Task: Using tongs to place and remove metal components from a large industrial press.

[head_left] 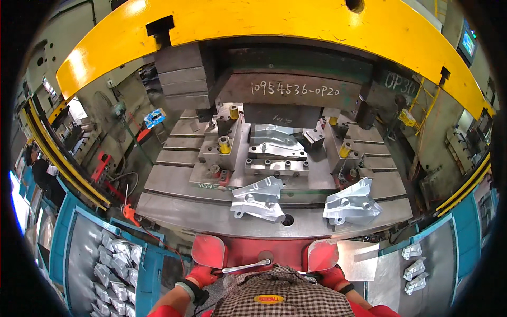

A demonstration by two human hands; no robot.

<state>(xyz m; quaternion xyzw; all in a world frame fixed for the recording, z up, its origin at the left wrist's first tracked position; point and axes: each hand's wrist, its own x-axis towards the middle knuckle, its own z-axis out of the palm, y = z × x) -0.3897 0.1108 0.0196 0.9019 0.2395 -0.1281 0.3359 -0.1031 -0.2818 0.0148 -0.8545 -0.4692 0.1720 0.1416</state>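
My left hand (203,276), in a red glove, is at the left red guard (208,251) of the console in front of me. My right hand (331,277), gloved alike, is by the right red guard (322,255). The fingers of both are mostly hidden. A silver wrench (247,266) lies on the red console (248,248) between them. Beyond, a stamped metal bracket (257,199) and a second bracket (353,203) rest on the front of the press bed (174,208). Another formed sheet-metal part (274,138) sits in the lower die (277,168).
The yellow press ram (264,18) and dark upper die (296,91) hang above the bed. Yellow-topped guide posts (225,145) flank the die. A blue-framed bin (68,248) at left holds many brackets; several lie on the right blue-edged table (388,280). A metal sheet (359,259) is nearby.
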